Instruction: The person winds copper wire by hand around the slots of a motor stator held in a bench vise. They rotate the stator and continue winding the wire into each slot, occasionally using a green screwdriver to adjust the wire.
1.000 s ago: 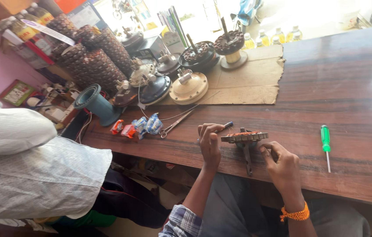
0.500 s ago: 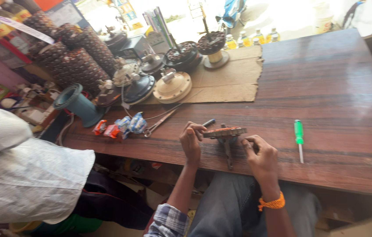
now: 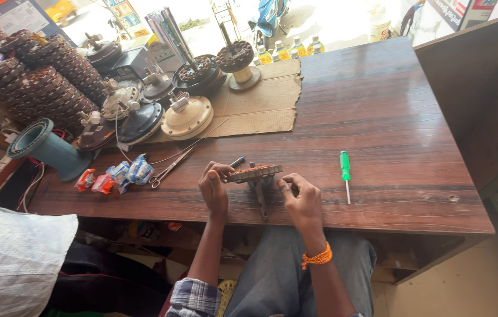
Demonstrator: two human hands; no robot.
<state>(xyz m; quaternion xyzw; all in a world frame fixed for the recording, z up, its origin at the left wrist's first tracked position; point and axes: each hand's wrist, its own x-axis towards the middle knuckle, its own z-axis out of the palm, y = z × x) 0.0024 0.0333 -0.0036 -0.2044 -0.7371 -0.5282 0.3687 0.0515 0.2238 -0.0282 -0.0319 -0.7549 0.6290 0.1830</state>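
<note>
A round wound motor stator (image 3: 255,172) with copper coils sits on a small metal stand (image 3: 260,196) near the front edge of the dark wooden table (image 3: 378,117). My left hand (image 3: 213,188) pinches the stator's left rim. On the other side, my right hand (image 3: 300,199) touches its right edge with curled fingers; an orange band circles that wrist. A small dark tool tip (image 3: 237,161) pokes out just behind my left hand.
A green-handled screwdriver (image 3: 345,173) lies right of my hands. Scissors (image 3: 169,169) and small coloured packets (image 3: 113,176) lie to the left, beside a teal spool (image 3: 46,147). Fan motor housings (image 3: 187,114) rest on cardboard (image 3: 260,100); stacked windings (image 3: 43,76) stand far left. A white sack (image 3: 14,258) is near left.
The camera view has shifted and pulled closer. Both hands stay on the stator at the table's front edge; the fingers have shifted slightly along its rim.
</note>
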